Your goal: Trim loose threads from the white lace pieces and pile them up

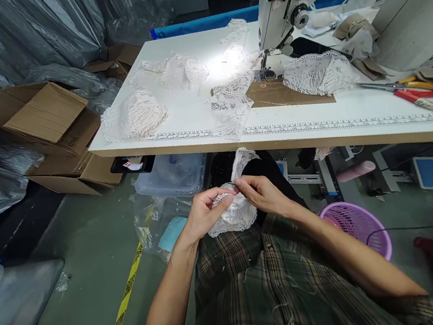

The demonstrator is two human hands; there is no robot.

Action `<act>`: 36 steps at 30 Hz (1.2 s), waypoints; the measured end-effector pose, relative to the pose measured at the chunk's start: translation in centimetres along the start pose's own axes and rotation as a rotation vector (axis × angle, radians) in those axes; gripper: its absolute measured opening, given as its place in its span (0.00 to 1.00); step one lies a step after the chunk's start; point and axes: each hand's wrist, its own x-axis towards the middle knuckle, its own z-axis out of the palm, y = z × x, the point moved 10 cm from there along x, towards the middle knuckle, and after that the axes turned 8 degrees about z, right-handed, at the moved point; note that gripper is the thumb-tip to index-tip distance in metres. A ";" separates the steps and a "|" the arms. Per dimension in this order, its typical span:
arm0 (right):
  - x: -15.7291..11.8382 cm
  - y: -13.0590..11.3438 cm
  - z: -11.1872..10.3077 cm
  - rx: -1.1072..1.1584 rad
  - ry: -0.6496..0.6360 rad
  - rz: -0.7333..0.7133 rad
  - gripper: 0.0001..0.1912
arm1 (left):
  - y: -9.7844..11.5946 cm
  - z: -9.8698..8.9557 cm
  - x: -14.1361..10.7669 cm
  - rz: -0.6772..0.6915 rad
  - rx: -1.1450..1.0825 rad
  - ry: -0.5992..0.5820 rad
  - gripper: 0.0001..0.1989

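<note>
Over my lap, my left hand (207, 211) pinches a white lace piece (238, 216) between thumb and fingers. My right hand (262, 194) is closed at the upper edge of the same lace, its fingertips almost meeting those of the left. A small dark thing shows between the fingertips, too small to name. From there a narrow lace end rises toward the table edge. Above, more lace (232, 95) lies on the white sewing table (190, 108) and reaches its front edge. The sewing machine (273, 25) has a lace piece (319, 73) right of its presser foot.
A lace pile (135, 117) sits at the table's left. Red-handled scissors (424, 97) lie at the right. Cardboard boxes (43, 119) stand on the left floor. Under the table are a clear plastic bin (173, 175) and a purple basket (384, 240).
</note>
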 end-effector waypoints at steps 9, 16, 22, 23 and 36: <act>-1.5 0.7 0.6 -0.029 -0.037 0.014 0.23 | -0.6 0.0 0.1 -0.011 -0.009 -0.017 0.09; -1.4 -0.9 0.4 -0.149 0.059 -0.047 0.21 | -1.0 -0.1 0.2 -0.068 -0.057 0.024 0.10; -1.9 -0.4 -0.2 -0.232 0.113 -0.043 0.21 | -1.1 -0.1 0.0 -0.119 -0.117 0.054 0.11; -1.9 -0.5 -0.2 -0.235 0.109 -0.051 0.21 | -1.1 0.0 0.1 -0.120 -0.106 0.052 0.11; -1.4 1.1 -3.8 0.073 0.389 0.027 0.18 | -0.2 0.2 0.5 -0.047 0.094 -0.011 0.12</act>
